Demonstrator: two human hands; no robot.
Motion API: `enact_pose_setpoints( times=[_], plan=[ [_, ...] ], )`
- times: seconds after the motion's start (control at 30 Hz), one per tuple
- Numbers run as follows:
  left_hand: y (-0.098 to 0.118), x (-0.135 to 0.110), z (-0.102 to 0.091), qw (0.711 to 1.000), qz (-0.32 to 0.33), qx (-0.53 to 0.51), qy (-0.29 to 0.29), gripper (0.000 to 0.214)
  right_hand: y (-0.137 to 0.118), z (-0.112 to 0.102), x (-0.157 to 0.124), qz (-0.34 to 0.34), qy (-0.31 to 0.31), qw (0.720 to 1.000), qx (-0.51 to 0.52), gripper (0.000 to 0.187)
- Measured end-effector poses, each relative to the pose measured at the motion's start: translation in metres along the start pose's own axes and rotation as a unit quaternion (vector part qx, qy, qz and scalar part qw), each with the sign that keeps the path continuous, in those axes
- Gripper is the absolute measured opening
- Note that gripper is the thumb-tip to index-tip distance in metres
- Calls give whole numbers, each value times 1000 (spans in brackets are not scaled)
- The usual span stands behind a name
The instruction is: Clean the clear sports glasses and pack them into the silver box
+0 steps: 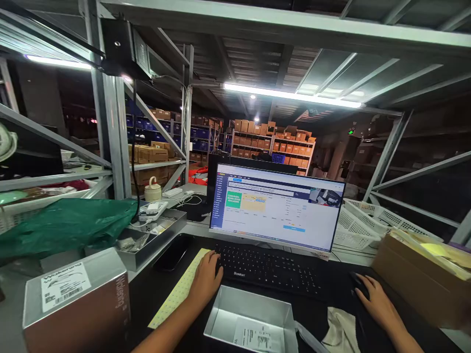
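My left hand (pixel 206 273) lies open with its fingertips on the left end of a black keyboard (pixel 265 267). Under that hand and wrist runs a pale yellow sheet of small stickers (pixel 176 296). To the right, my right hand (pixel 376 296) is curled over a dark computer mouse (pixel 357 282), partly hidden by the fingers. A lit monitor (pixel 275 211) stands behind the keyboard. In front of the keyboard sits an open silver box (pixel 253 306) with a printed label inside. A crumpled beige cloth (pixel 341 328) lies between this box and my right hand.
A closed silver-topped box (pixel 77 304) with a label stands at the left. Behind it are green plastic (pixel 69 223) and a grey tray (pixel 154 245) of small items. A black phone (pixel 174 252) lies nearby. A cardboard box (pixel 423 279) and white baskets (pixel 355 228) occupy the right.
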State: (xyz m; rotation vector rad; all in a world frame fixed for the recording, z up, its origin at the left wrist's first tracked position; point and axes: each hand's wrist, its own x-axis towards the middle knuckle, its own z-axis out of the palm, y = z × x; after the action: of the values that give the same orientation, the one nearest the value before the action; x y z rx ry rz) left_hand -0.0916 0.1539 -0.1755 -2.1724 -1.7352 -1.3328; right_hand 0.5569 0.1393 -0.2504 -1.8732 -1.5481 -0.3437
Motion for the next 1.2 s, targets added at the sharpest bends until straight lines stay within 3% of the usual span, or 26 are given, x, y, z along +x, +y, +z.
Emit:
enact_pose_setpoints(
  times=[0.37, 0.8, 1.03, 1.2],
  plan=[
    [1, -11, -6, 997, 49, 14, -57, 35, -23, -18, -3, 22, -15, 1000, -14, 54],
    [2, -16, -1, 994, 64, 37, -81, 34, -54, -40, -3, 38, -25, 999, -3, 51],
    [4, -8, -7, 989, 87, 40, -116, 30, -108, -87, -11, 41, -8, 999, 11, 53],
    [1, 4, -3, 985, 88, 33, -145, 36, -133, -127, -43, 11, -62, 998, 30, 50]
  ],
)
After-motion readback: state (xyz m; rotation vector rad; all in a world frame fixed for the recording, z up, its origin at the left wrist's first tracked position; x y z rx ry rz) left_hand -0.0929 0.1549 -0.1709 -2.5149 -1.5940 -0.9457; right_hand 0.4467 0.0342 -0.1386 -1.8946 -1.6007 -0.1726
